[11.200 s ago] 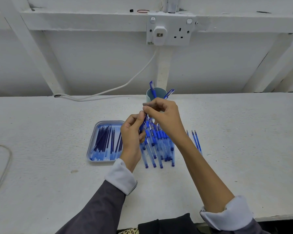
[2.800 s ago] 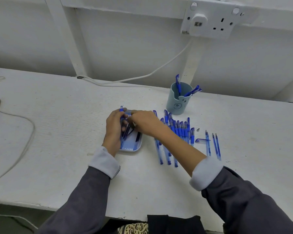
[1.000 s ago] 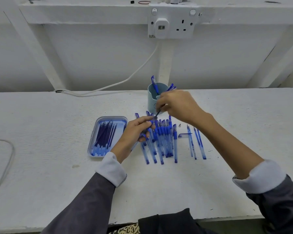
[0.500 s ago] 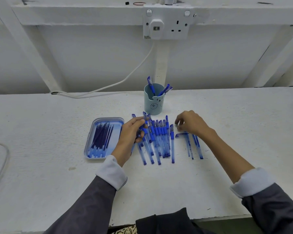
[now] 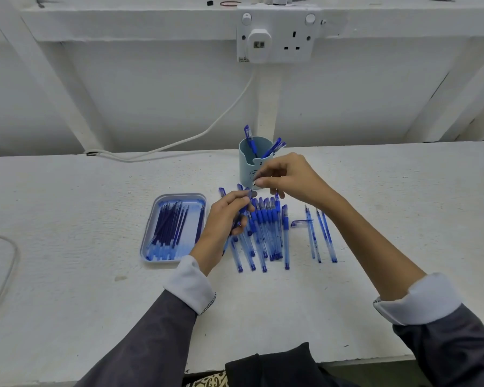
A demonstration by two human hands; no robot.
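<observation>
We show the left hand (image 5: 227, 219) with its fingers curled round a blue pen (image 5: 244, 211), held slanting just in front of the cup (image 5: 248, 169). The right hand (image 5: 291, 177) pinches a small dark part (image 5: 254, 185) between thumb and forefinger at the pen's upper end, against the cup's front. We cannot tell whether part and pen touch. We note a faint face motif on the cup's wall; no lettering is legible there or on the pens. Beneath both hands, in front of the cup, a row of pens (image 5: 268, 233) lies on the table (image 5: 67, 219). To the front right of the cup lie a loose cap (image 5: 301, 222) and four uncapped pens (image 5: 323, 236). To its front left a tray (image 5: 151, 236) holds refills (image 5: 169, 227). High behind the cup sits a wall socket (image 5: 277, 37).
</observation>
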